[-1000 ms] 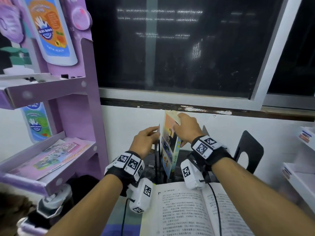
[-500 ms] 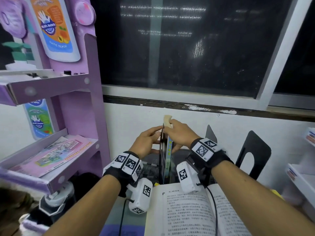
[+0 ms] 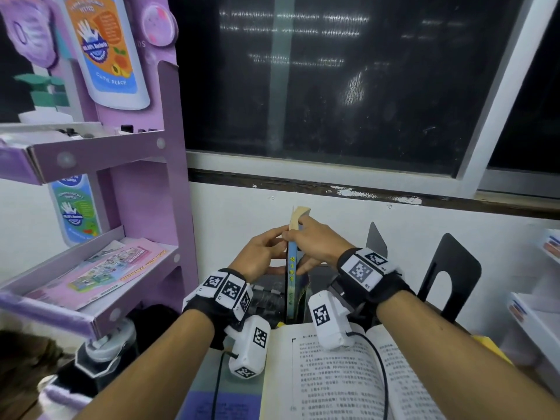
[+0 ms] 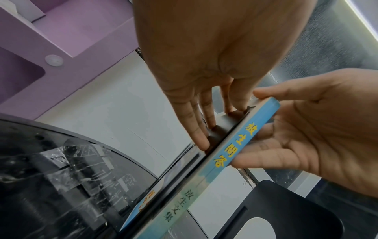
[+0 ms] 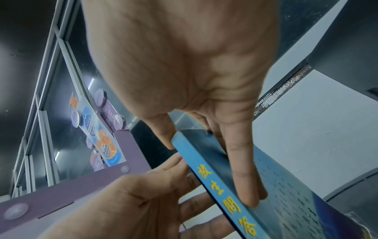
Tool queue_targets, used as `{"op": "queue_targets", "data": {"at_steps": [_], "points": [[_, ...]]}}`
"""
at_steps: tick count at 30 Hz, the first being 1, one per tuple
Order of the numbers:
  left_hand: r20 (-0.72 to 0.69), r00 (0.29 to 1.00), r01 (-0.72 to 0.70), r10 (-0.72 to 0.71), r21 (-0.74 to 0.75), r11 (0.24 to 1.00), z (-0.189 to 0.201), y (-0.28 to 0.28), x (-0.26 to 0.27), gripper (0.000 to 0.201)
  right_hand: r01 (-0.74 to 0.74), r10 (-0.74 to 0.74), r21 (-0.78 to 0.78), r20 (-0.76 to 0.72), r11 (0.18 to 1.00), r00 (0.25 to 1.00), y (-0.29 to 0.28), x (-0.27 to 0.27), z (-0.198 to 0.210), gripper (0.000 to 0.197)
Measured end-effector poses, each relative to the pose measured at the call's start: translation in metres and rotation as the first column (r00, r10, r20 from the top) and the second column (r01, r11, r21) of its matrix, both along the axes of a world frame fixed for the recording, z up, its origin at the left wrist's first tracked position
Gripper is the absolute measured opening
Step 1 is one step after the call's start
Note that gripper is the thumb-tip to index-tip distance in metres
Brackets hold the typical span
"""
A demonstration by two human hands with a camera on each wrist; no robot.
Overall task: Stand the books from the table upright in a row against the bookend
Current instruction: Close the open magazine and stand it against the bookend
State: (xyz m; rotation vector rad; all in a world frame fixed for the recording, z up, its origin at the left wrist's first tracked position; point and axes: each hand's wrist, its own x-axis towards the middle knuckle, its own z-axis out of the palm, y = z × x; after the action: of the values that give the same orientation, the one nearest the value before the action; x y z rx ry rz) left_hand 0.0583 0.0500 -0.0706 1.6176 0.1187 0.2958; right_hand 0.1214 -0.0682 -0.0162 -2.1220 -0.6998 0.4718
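Head view: your right hand (image 3: 315, 244) grips the thin blue book (image 3: 292, 286) near its top, thumb on the left cover and fingers laid along the right cover. Your left hand (image 3: 260, 256) has its fingers straight, their tips pressing a black bookend (image 4: 223, 129) that stands flush against the book's left face. The book stands upright, spine toward you, its foot behind the far edge of the open book (image 3: 348, 374) lying on the counter (image 3: 212, 401).

Edges and room: a second black bookend (image 3: 451, 277) stands well apart to the right, with open space between it and the held book. To the left, the purple display shelf (image 3: 142, 207) stands near your left wrist. The white wall (image 3: 242, 213) and the window sill run close behind the book.

Writing: the spine carries yellow Chinese characters on blue, with smaller dark characters lower down. The open book shows dense printed Chinese text, too small to read. A bottle graphic (image 3: 106, 50) on the shelf reads "CUTIE PEACH". A printed leaflet (image 3: 100, 274) lies on the lower shelf, its text not legible.
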Motion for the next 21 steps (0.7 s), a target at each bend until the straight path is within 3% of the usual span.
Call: {"op": "queue_targets", "data": {"at_steps": [4,13,21], "points": [[-0.015,1.0,0.01,-0.01,0.024,1.0,0.0,-0.001,-0.003,0.034,-0.007,0.009,0.027,-0.075,1.0,0.997,0.002,0.002,-0.001,0.047],[-0.067,0.998,0.018,-0.014,0.049,0.999,0.007,-0.002,-0.01,0.034,-0.051,0.065,0.075,-0.197,0.996,0.978,-0.005,0.0,0.0,0.047],[-0.257,0.966,0.01,0.035,0.174,0.985,0.015,-0.006,-0.027,0.034,-0.119,0.105,-0.182,-0.085,0.976,0.991,-0.038,-0.014,0.014,0.069]]}}
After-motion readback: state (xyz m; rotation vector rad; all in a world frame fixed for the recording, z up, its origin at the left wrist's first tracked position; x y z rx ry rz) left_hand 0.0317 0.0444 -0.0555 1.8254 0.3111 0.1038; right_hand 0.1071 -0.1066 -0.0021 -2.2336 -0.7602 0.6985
